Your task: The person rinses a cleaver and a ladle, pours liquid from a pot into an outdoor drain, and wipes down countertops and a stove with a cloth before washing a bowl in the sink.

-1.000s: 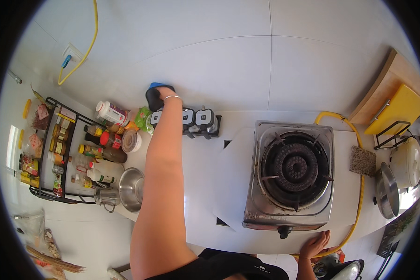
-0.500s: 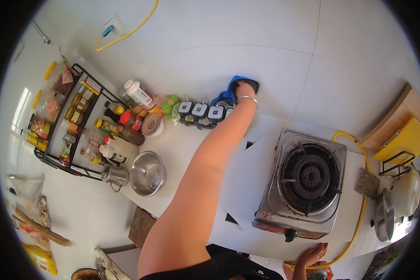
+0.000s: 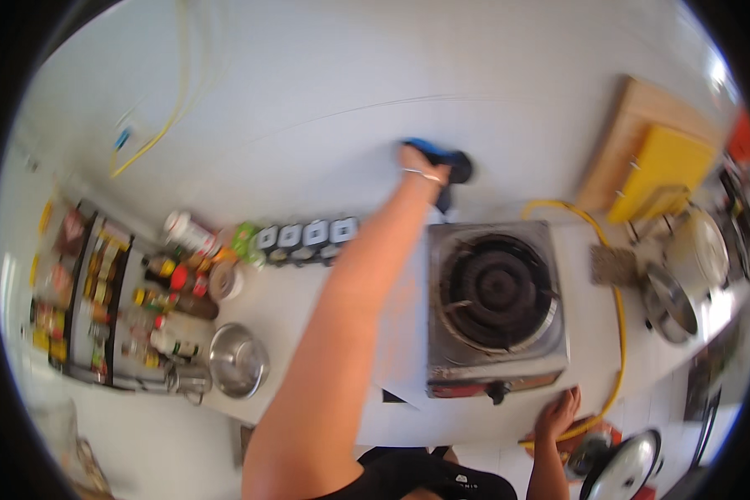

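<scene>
My left hand (image 3: 420, 165) is pressed against the white tiled wall behind the counter, gripping a blue-and-dark cloth (image 3: 457, 162). The left arm reaches across the counter, with a bracelet at the wrist. Motion blurs the hand and cloth slightly. Just below them stands a single-burner gas stove (image 3: 450, 361) with a dark round burner. My right hand (image 3: 561, 410) rests at the counter's front edge, right of the stove's knob, fingers stretched out and holding nothing. A row of black seasoning boxes (image 3: 302, 242) with pale square lids lies left of the cloth.
A steel bowl (image 3: 238, 361), bottles and jars, and a black spice rack (image 3: 77, 292) crowd the left side. A yellow gas hose (image 3: 622, 333) curves around the stove's right. Cutting boards (image 3: 663, 171), a pan (image 3: 670, 304) and a pale pot (image 3: 698, 250) stand far right.
The view has shifted to the right. My left hand has moved the cloth rightward along the wall, away from the seasoning boxes to above the stove. My right hand stays at the counter edge.
</scene>
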